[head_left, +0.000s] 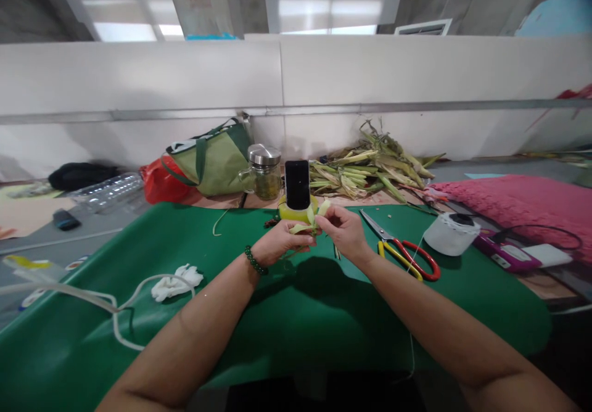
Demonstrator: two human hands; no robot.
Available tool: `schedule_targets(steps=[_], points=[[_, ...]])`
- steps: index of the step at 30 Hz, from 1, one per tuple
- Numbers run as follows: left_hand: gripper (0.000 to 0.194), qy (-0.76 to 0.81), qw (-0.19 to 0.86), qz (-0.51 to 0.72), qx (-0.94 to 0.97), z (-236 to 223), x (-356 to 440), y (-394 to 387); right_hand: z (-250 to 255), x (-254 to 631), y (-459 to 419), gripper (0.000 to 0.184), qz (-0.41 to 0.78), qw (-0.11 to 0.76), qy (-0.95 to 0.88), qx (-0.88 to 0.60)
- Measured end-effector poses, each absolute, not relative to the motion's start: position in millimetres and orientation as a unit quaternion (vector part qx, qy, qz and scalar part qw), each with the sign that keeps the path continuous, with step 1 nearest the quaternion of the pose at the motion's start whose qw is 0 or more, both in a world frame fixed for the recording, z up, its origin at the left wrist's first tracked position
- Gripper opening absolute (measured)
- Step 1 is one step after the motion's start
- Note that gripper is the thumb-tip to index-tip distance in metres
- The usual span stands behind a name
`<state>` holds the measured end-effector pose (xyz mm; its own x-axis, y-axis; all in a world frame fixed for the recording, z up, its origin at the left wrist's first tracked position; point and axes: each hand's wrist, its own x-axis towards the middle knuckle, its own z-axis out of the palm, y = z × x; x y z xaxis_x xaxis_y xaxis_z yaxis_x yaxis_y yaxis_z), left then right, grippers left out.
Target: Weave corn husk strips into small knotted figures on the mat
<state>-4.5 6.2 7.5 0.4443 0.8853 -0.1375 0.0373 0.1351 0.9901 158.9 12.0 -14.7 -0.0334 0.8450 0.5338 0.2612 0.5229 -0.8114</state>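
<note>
Over the green mat (259,350), my left hand (277,243) is closed on a small bundle of pale green corn husk strips (303,229), with short ends sticking out at the top. My right hand (346,230) pinches a husk strip (322,207) of the same bundle between thumb and fingers. The two hands almost meet. Just behind them a black phone (297,184) stands upright on a yellow round base (285,210). Scissors (391,239) with red and yellow handles lie to the right of my right hand.
Dried husks and leaves (370,168) are heaped at the back. A lidded glass jar (266,177) stands beside a green bag (222,162). On the right are a white thread spool (446,236) and a purple box (504,253). Crumpled tissue (173,284) and a white cable (115,321) lie left.
</note>
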Motion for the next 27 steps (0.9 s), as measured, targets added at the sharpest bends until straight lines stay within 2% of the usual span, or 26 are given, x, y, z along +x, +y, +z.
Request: schedule_targets(steps=[9, 12, 15, 18, 21, 23, 26, 27], points=[[0.028, 0.392, 0.626, 0.331, 0.587, 6.2, -4.8, 5.6, -14.4, 160.5, 6.5, 0.027, 0.181, 0.535, -0.702, -0.434], [0.026, 0.388, 0.607, 0.330, 0.610, 8.2, -5.7, 5.2, -7.6, 166.5, 5.1, 0.013, 0.109, 0.544, -0.736, -0.388], [0.026, 0.396, 0.589, 0.331, 0.622, 8.8, -6.8, 5.4, -3.4, 174.7, 8.0, 0.036, 0.100, 0.491, -0.776, -0.383], [0.024, 0.407, 0.578, 0.340, 0.621, 7.7, -7.1, 5.8, -6.3, 179.4, 13.0, 0.034, 0.197, 0.377, -0.813, -0.399], [0.021, 0.406, 0.564, 0.332, 0.638, 6.5, -7.2, 6.3, -9.2, 179.5, 15.3, 0.041, 0.172, 0.389, -0.837, -0.344], [0.020, 0.410, 0.550, 0.318, 0.655, 5.9, -7.4, 6.8, -8.2, 179.0, 15.5, 0.035, 0.106, 0.410, -0.857, -0.292], [0.023, 0.422, 0.537, 0.308, 0.663, 4.2, -7.4, 8.2, -4.5, 179.2, 16.1, 0.011, 0.053, 0.407, -0.875, -0.257], [0.026, 0.423, 0.534, 0.311, 0.663, 3.4, -7.2, 8.6, -3.8, 179.5, 16.6, 0.010, 0.046, 0.409, -0.874, -0.260]])
